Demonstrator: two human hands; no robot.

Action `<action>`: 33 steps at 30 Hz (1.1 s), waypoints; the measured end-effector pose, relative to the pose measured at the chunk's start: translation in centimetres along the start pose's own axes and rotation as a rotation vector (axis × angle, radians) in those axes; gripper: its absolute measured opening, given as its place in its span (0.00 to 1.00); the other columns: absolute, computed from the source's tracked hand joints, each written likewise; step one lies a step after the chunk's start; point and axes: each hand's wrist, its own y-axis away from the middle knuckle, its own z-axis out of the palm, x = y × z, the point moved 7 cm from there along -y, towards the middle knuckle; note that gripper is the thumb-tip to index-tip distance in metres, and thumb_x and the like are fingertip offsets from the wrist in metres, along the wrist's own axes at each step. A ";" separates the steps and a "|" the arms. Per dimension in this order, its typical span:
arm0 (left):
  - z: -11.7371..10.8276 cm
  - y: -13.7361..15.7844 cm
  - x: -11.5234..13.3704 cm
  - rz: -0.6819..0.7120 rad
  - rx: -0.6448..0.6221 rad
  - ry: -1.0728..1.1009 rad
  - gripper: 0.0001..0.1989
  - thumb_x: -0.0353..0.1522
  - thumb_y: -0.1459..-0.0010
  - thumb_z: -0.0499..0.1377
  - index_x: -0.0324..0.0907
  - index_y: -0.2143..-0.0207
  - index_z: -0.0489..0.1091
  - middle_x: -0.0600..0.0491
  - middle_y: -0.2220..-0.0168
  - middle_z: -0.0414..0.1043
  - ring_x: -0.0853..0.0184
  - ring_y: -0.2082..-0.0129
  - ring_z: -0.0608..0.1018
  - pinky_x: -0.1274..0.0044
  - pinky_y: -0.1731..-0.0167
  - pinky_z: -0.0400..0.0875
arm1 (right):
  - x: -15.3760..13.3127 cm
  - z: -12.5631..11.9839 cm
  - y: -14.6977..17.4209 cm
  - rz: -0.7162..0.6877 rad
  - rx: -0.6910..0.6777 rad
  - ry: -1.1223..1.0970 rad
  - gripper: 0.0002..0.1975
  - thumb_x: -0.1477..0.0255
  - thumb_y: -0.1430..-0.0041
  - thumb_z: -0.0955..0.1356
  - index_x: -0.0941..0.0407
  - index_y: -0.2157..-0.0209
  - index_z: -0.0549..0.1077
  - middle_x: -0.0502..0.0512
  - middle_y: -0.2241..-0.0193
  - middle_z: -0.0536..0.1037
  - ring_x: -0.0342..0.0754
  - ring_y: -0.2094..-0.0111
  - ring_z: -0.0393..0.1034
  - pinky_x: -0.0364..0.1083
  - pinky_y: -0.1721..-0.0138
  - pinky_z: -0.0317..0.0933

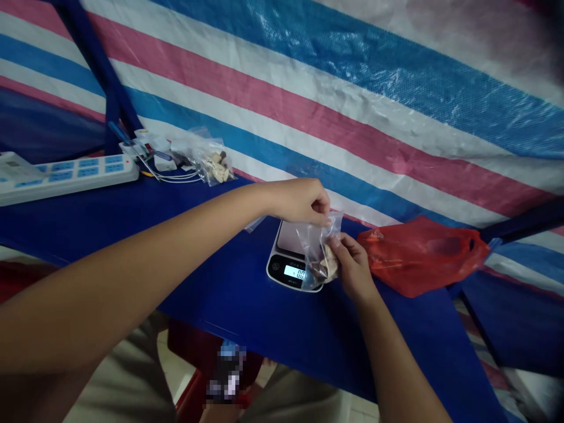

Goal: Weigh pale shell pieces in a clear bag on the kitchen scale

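Table, one, blue, carries one scale, its single display lit. Clock directions run from that scale. At three o'clock the right hand is closed, thumb against fingers, on the side of one clear bag with pale pieces inside — it overlaps the scale's right end, contact unclear. At one o'clock the left hand curls nearly closed, fingertips pinching the bag's top. One red bag lies beyond at three; clear packets, too overlapped to count, at ten — one power strip farther left; one striped sheet rises at twelve.
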 end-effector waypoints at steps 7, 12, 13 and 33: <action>-0.6 0.1 0.2 0.001 0.209 -0.082 0.13 0.39 0.41 0.58 0.40 0.70 0.74 0.53 0.73 0.71 0.71 0.74 0.68 0.76 0.72 0.57 | 0.2 1.2 0.4 0.140 -0.155 -0.105 0.22 0.56 0.57 0.79 0.53 0.63 0.78 0.50 0.73 0.77 0.43 0.75 0.69 0.41 0.74 0.64; -1.2 0.4 0.1 -0.013 0.223 -0.095 0.11 0.39 0.42 0.60 0.41 0.69 0.76 0.55 0.75 0.69 0.71 0.74 0.67 0.75 0.70 0.57 | 0.7 1.3 0.5 0.184 -0.237 -0.076 0.21 0.54 0.52 0.76 0.54 0.63 0.77 0.48 0.76 0.72 0.40 0.80 0.62 0.39 0.81 0.56; -1.8 0.7 0.2 -0.024 0.227 -0.104 0.11 0.39 0.43 0.60 0.41 0.68 0.76 0.54 0.74 0.70 0.71 0.73 0.67 0.75 0.69 0.58 | 0.8 1.3 0.5 0.195 -0.248 -0.068 0.21 0.53 0.51 0.76 0.54 0.63 0.77 0.49 0.75 0.73 0.41 0.79 0.63 0.39 0.81 0.56; -18.3 8.7 -19.2 -0.507 0.392 -0.456 0.36 0.62 0.50 0.55 0.37 0.63 0.74 0.57 0.72 0.69 0.71 0.64 0.59 0.76 0.61 0.54 | 3.2 -5.5 -3.3 0.164 0.235 -0.065 0.20 0.54 0.53 0.75 0.57 0.69 0.76 0.46 0.77 0.67 0.38 0.81 0.57 0.39 0.85 0.45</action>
